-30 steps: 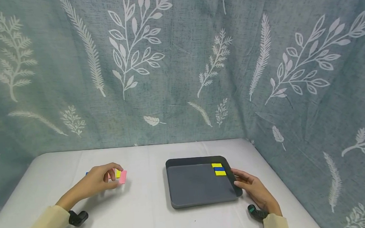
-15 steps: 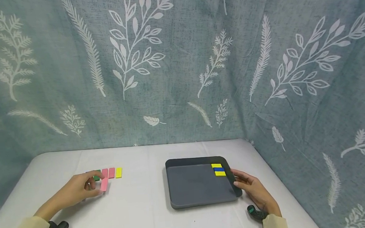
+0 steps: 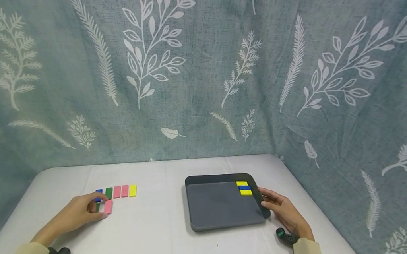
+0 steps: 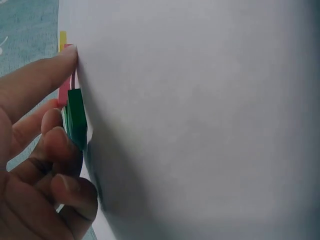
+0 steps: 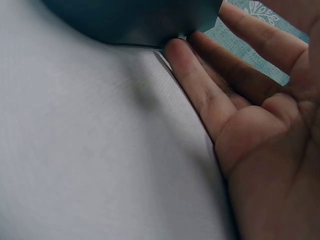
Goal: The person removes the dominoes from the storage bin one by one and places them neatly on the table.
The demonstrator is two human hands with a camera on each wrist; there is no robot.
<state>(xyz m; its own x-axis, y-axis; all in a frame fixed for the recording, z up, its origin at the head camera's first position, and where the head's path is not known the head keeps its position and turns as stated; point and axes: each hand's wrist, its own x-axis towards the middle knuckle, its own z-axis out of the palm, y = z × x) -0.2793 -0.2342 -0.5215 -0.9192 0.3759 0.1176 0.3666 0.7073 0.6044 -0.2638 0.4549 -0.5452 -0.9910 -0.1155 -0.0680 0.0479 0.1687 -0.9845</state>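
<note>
My left hand (image 3: 77, 212) pinches a pink rectangular block (image 3: 108, 206) between thumb and index finger, at the near side of a row of blocks. Its other fingers are curled inward. A green block (image 3: 97, 207) shows through the gap between thumb and finger; in the left wrist view, a green block (image 4: 76, 115) lies close to the curled fingers. Over on the right, my right hand (image 3: 285, 214) touches the right wall of a dark grey tray (image 3: 225, 225), fingers relaxed. Two yellow blocks (image 3: 246, 192) with a blue block (image 3: 244, 187) between them lie inside the tray's right side.
Behind the left hand runs a row with a blue block (image 3: 99, 194), a green block (image 3: 109, 193), two pink blocks (image 3: 117, 192) and a yellow block (image 3: 132, 190). All lie on a white-covered table (image 3: 162, 242). A leaf-patterned curtain (image 3: 200, 83) hangs behind and at the right.
My left hand has moved left with the pink block and lowered it in front of the row, uncovering the row's blocks. My right hand and the tray have stayed put.
</note>
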